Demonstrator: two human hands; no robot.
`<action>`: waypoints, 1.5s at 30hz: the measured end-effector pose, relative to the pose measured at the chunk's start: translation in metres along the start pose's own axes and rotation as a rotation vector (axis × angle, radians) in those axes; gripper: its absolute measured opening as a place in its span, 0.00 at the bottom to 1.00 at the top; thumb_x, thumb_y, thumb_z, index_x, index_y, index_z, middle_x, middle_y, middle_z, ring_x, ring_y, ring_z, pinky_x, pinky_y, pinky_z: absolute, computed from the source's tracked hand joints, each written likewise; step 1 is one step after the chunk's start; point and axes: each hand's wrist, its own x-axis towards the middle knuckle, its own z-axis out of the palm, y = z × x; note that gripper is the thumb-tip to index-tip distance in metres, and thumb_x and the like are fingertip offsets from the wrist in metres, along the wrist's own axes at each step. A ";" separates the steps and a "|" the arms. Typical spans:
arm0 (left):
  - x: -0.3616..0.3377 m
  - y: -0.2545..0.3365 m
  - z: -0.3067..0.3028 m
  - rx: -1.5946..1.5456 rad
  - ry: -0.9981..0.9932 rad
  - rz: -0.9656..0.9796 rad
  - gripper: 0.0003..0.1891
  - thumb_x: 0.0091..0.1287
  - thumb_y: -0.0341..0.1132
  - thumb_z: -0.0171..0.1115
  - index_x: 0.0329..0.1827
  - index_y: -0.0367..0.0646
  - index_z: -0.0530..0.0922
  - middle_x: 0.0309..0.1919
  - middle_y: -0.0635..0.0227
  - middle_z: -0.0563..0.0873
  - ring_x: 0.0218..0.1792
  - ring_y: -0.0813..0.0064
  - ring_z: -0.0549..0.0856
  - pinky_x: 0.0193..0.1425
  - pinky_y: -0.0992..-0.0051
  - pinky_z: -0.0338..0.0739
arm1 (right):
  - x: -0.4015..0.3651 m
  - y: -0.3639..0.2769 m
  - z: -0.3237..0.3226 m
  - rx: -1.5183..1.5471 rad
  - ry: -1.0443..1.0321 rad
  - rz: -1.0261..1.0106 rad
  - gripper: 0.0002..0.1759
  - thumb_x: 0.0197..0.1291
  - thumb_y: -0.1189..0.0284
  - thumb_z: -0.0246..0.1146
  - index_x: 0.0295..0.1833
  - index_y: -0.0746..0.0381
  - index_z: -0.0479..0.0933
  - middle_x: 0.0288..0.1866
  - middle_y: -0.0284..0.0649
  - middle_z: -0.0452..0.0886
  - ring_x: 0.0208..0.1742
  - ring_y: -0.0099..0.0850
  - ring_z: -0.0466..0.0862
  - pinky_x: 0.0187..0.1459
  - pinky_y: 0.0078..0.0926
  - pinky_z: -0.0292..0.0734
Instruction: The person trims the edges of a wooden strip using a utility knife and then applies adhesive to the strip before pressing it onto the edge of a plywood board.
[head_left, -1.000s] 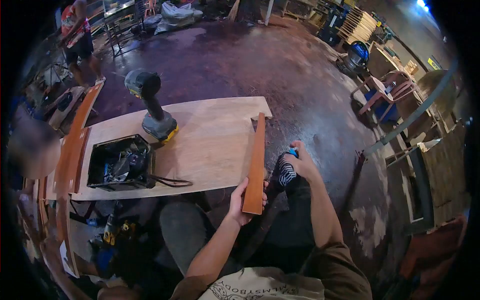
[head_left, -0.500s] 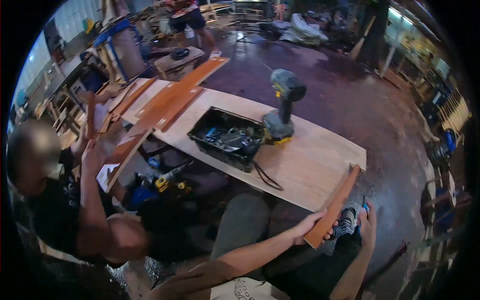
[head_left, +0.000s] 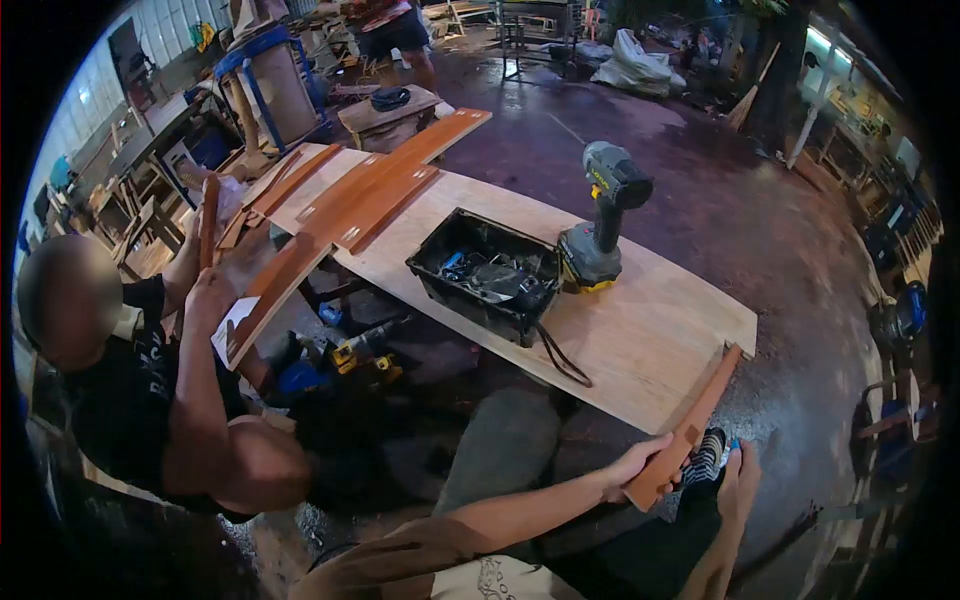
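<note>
Reddish-brown wood lies across the person's left hand (head_left: pixel 637 468), a narrow wooden strip (head_left: pixel 692 424) held near its closer end. The thumb is on the upper face and the fingers curl round the underside, their tips showing at the far edge, so the hand is closed on it. The left forearm crosses the lap at a low slant, with the wrist roughly in line. Just beside it, the right hand (head_left: pixel 740 482) is partly closed, thumb and fingers bent around a small blue item (head_left: pixel 735 446) too covered to identify; its forearm rises steeply from the lower edge.

Because the grip is so near one end, the strip would probably twist or dip under pressure; a firm left hold with the far end supported should keep it steadier. If the blue item has an edge or point, the left fingertips are best kept out of its path.

The strip's far end is at the corner of a pale board (head_left: pixel 650 325); whether it touches there cannot be told. Farther along the board are a black bin (head_left: pixel 450 294) of small parts and, just beside it, an upright cordless drill (head_left: pixel 605 225). Beyond these, brown planks (head_left: pixel 385 195) lie across the board, while a co-worker's hands (head_left: pixel 208 300) grip another strip (head_left: pixel 209 222).
</note>
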 end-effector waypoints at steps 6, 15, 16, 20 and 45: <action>-0.005 0.005 0.007 -0.023 0.022 0.009 0.28 0.77 0.62 0.43 0.54 0.46 0.77 0.33 0.72 0.82 0.29 0.78 0.82 0.34 0.77 0.77 | -0.003 -0.014 0.013 0.097 -0.108 -0.015 0.16 0.72 0.69 0.51 0.52 0.71 0.76 0.41 0.55 0.82 0.43 0.49 0.83 0.48 0.38 0.75; 0.000 -0.002 0.006 -0.037 0.050 0.032 0.27 0.77 0.61 0.45 0.55 0.46 0.77 0.32 0.70 0.82 0.29 0.76 0.82 0.35 0.77 0.77 | -0.008 -0.005 0.025 0.213 -0.147 0.028 0.17 0.73 0.67 0.50 0.51 0.70 0.77 0.38 0.56 0.82 0.41 0.51 0.82 0.46 0.39 0.74; 0.002 -0.003 0.004 -0.024 0.056 0.035 0.27 0.77 0.61 0.45 0.55 0.46 0.77 0.32 0.70 0.82 0.29 0.76 0.82 0.35 0.77 0.77 | -0.008 -0.001 0.026 0.215 -0.141 0.031 0.17 0.73 0.67 0.50 0.51 0.70 0.77 0.38 0.56 0.82 0.41 0.51 0.82 0.46 0.39 0.74; 0.001 -0.004 0.004 -0.020 0.076 0.024 0.27 0.77 0.62 0.45 0.56 0.48 0.77 0.32 0.70 0.82 0.29 0.77 0.83 0.35 0.77 0.78 | -0.006 -0.012 0.020 0.184 -0.168 0.047 0.18 0.74 0.66 0.51 0.52 0.71 0.77 0.41 0.58 0.82 0.43 0.54 0.82 0.46 0.40 0.74; 0.003 -0.002 0.007 0.039 0.081 0.045 0.29 0.76 0.64 0.44 0.57 0.46 0.75 0.31 0.71 0.80 0.28 0.79 0.80 0.34 0.79 0.75 | -0.009 -0.013 0.017 0.191 -0.098 -0.124 0.14 0.74 0.68 0.52 0.49 0.69 0.75 0.32 0.43 0.76 0.34 0.29 0.76 0.39 0.26 0.70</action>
